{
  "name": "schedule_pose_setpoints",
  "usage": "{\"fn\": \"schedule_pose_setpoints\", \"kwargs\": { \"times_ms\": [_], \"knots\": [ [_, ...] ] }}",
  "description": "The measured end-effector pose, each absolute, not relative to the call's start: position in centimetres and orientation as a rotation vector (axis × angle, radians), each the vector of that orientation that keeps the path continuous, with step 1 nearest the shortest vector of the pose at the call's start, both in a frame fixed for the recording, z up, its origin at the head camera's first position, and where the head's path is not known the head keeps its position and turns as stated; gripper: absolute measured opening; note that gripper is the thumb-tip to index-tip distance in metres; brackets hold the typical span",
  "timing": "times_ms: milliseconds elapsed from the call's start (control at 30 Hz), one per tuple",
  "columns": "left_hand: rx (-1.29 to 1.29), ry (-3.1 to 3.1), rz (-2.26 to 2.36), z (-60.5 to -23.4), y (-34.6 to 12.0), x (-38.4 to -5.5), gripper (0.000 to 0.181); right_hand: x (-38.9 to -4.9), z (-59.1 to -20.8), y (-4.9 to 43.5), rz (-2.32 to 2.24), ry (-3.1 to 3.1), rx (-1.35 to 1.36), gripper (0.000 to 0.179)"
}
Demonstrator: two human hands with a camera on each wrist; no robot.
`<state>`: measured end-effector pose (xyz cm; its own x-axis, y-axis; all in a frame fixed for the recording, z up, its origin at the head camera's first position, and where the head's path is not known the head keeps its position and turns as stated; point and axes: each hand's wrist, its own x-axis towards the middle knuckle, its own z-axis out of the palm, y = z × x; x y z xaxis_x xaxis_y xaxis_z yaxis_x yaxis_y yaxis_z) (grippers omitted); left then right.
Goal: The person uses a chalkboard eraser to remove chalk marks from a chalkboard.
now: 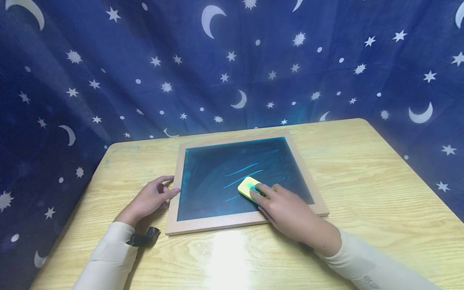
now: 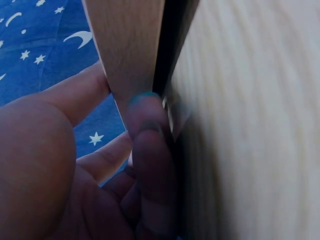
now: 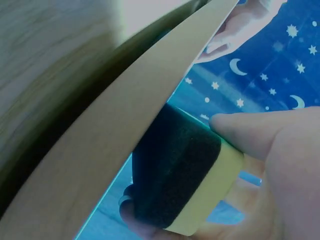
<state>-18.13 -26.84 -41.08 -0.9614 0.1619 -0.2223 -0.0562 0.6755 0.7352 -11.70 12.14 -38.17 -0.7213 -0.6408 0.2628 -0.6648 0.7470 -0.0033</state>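
A blackboard [image 1: 206, 165] in a light wooden frame [image 1: 221, 221] lies on the table. My left hand [image 1: 149, 200] holds the frame's left side, thumb on the top edge and fingertips at its outer side in the left wrist view. With my right hand [image 1: 290, 211] I grip a board eraser [image 1: 248, 185], thumb and fingers on opposite sides of its yellow back. Its thick dark pad [image 3: 180, 165] faces the board in the right wrist view. Several slanting blue-green strokes [image 1: 242, 169] show just left of and beyond the eraser. Faint smears cover other parts of the board.
Pale wood grain marks the table [image 1: 362, 173], with faint bluish smudges near its far left corner. A dark blue curtain [image 1: 188, 48] with white moons and stars hangs behind and on both sides. A black strap [image 1: 143, 238] sits at the left sleeve's cuff.
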Motion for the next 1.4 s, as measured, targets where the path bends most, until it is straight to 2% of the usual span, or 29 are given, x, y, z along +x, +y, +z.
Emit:
{"fn": "schedule_pose_setpoints", "kwargs": {
  "times_ms": [867, 1400],
  "knots": [
    [0.094, 2.638, 1.148, -41.1, -26.7, -18.3, 0.077, -10.4, -38.3, 8.9, 0.198, -2.665, 1.212, 0.039],
    [0.09, 2.601, 1.188, -41.1, -26.7, -18.1, 0.076, -11.0, -38.4, 9.7, 0.205, -2.68, 1.132, 0.043]
  ]
}}
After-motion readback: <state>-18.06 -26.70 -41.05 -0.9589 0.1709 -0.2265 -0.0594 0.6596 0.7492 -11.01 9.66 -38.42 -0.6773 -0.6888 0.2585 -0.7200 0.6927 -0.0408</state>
